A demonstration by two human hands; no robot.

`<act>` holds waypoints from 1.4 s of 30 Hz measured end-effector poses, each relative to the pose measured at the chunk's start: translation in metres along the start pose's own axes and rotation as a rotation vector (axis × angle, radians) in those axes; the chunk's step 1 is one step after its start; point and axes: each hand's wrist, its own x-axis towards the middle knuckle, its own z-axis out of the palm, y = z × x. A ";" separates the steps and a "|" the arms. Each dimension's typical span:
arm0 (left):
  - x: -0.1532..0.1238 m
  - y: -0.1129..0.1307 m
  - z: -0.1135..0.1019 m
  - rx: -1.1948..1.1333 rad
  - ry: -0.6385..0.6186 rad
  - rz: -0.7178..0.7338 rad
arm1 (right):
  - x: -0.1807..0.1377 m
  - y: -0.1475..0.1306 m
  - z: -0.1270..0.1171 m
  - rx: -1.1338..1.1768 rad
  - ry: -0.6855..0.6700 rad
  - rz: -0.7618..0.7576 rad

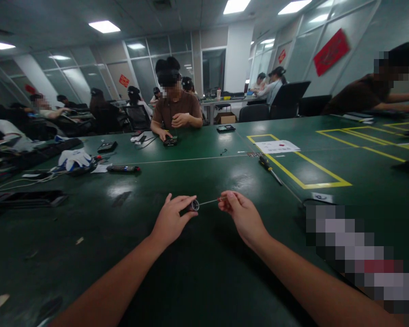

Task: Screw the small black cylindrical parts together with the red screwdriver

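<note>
My left hand (173,219) is closed round a short dark cylinder (195,205) with a pale rim, its round end turned to the right. In my right hand (240,212) a thin screwdriver (209,202) is pinched by its small red handle. Its slim metal shaft points left and reaches the cylinder's round end; whether the tip touches or enters it I cannot tell. Both hands are held over the green table, near its middle. Most of the cylinder's body is hidden by my left fingers.
A yellow and black screwdriver (270,170) lies to the right, beside a yellow taped outline (322,185). A dark marker-like tube (124,169) and white gloves (74,159) are on the left of the green table (177,286). Across it, a person (177,109) handles a dark device (170,141).
</note>
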 end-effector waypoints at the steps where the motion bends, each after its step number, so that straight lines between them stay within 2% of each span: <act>1: 0.000 0.000 0.000 0.000 0.004 0.006 | -0.001 0.000 0.000 -0.017 -0.003 -0.015; 18: 0.000 -0.003 0.003 -0.007 0.002 0.039 | -0.005 -0.008 0.002 -0.134 0.031 -0.072; 22: 0.000 -0.003 0.004 -0.010 -0.002 0.026 | -0.009 -0.012 0.005 -0.156 -0.025 -0.060; 27: 0.000 -0.004 0.005 0.006 -0.017 0.014 | -0.015 -0.015 0.008 -0.049 -0.102 -0.028; 33: 0.000 -0.003 0.004 0.001 -0.006 0.019 | -0.010 -0.011 0.006 0.038 -0.003 0.037; 37: -0.001 -0.003 0.003 0.009 0.018 0.045 | -0.008 -0.007 0.006 0.086 0.000 0.057; 40: -0.001 -0.003 0.002 0.004 -0.006 0.090 | -0.006 -0.006 0.004 0.168 0.026 0.158; 42: 0.000 -0.002 0.001 0.011 -0.030 0.124 | -0.003 -0.006 0.002 0.240 0.044 0.294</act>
